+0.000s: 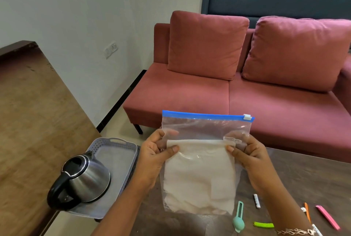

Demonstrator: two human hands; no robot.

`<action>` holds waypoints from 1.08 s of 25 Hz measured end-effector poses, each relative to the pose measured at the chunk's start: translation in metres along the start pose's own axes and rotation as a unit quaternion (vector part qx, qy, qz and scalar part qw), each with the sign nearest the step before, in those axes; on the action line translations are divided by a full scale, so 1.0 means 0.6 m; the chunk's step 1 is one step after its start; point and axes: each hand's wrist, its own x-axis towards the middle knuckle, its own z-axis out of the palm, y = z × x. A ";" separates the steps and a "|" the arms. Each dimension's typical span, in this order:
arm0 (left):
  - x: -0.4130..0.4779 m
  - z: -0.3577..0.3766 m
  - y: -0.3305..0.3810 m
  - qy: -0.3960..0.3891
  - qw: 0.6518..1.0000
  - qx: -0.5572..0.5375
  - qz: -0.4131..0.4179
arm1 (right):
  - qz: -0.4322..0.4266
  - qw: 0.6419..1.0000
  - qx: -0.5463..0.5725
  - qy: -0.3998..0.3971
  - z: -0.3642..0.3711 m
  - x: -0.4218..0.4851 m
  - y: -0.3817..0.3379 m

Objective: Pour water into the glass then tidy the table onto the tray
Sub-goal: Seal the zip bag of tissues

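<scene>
both hands hold a clear zip bag [206, 128] upright above the table [307, 175]. the left hand [155, 154] pinches the left edge of the bag between thumb and curled fingers, and the right hand [249, 157] pinches the right edge in the same way. inside the bag is a folded white cloth [199, 178]. the blue zip strip is on top, with its white slider [247, 116] at the right end. the steel kettle [87, 178] stands on the grey tray [123, 143] at the left, beside the left forearm. some coloured clips [263, 224] lie on the table near the right wrist. behind is a red sofa [190, 91].
</scene>
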 end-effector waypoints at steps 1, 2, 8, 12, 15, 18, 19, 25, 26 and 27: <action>0.001 0.001 0.001 -0.002 1.000 -0.003 0.006 | -0.002 1.000 0.003 0.003 0.000 0.000 0.001; 0.001 0.001 0.000 -0.003 1.000 -0.007 0.014 | -0.004 1.000 -0.006 0.007 -0.006 0.001 0.009; -0.002 -0.016 -0.002 -0.007 0.997 0.076 -0.016 | -0.013 0.997 -0.072 -0.024 -0.008 -0.004 0.002; -0.003 -0.022 -0.004 0.008 0.994 0.097 -0.045 | 0.007 0.998 -0.055 -0.039 -0.010 -0.002 0.005; 0.001 -0.026 -0.008 0.018 0.993 0.099 -0.057 | 0.011 0.998 -0.059 -0.031 -0.008 0.000 0.007; 0.004 -0.024 -0.008 0.020 0.994 0.081 -0.068 | 0.008 0.997 -0.076 -0.019 -0.013 0.002 0.012; 0.005 -0.023 -0.007 0.019 0.995 0.065 -0.070 | 0.005 0.996 -0.087 -0.015 -0.016 0.003 0.012; 0.011 -0.038 -0.017 -0.036 0.994 -0.009 -0.107 | -0.029 0.989 -0.147 0.005 -0.022 0.002 0.016; 0.011 -0.038 -0.018 -0.052 0.991 0.002 -0.119 | -0.032 0.988 -0.150 0.003 -0.021 0.002 0.017; 0.010 -0.038 -0.017 -0.067 0.989 0.012 -0.131 | -0.034 0.988 -0.149 -0.001 -0.019 0.002 0.018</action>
